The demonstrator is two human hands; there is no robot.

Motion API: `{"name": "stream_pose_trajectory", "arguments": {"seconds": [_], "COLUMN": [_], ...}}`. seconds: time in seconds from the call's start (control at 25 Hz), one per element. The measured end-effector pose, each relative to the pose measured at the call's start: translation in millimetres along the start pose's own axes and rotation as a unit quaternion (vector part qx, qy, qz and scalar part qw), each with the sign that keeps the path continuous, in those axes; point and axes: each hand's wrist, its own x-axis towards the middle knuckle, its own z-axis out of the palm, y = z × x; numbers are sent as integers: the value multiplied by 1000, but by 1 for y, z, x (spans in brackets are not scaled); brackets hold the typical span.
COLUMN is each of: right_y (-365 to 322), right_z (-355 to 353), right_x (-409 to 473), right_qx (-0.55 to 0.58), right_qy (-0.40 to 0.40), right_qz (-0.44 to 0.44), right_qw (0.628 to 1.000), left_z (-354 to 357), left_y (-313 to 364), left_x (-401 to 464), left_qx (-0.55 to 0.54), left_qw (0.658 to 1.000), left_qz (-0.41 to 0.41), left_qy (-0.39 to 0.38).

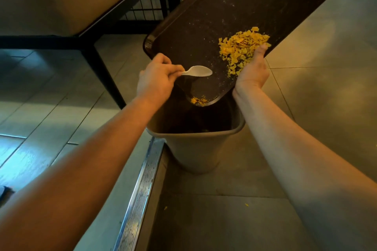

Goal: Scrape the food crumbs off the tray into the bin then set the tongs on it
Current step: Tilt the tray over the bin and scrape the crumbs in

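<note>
Left fingers (173, 68) pinch spoon (199, 71) — right fingers (260, 52) clamp tilted tray's (234, 6) edge.

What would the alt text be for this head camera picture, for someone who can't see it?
A person tilts a dark tray over a tan bin, the right hand gripping its edge beside a pile of yellow crumbs. The left hand pinches a white plastic spoon against the tray.

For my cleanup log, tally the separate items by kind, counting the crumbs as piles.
Dark rectangular plastic tray: 1
White plastic spoon: 1
Tan plastic bin: 1
Piles of yellow food crumbs: 2
Total: 5
</note>
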Motion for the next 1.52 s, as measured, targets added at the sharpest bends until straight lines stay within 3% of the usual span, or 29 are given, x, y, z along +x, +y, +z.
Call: {"name": "stream_pose_trajectory", "arguments": {"seconds": [0.2,0.36,0.6,0.88,1.08,1.32,1.52], "right_y": [0,1,-1,1,-2,-1,-2], "right_z": [0,0,0,-1,-1,-2,-1], "right_x": [0,1,-3,-3,-6,-7,-6], "right_qx": [7,14,23,14,11,11,11], "right_qy": [11,0,-1,-5,4,-3,-4], "right_qz": [-2,1,-5,-8,-5,-13,-10], "right_qw": [1000,1000,1000,1000,1000,1000,1000], "left_z": [-21,-26,-22,-36,-35,-31,-36], "left_y": [-8,-12,-11,-6,-10,-7,-4], "left_x": [0,-3,-7,-6,-3,-2,-5], "left_qx": [29,43,56,30,86,128,53], "left_qw": [985,992,982,980,988,976,977], "left_qz": [83,67,111,85,76,95,73], "left_qy": [-147,-95,-144,-179,-102,-147,-193]}}
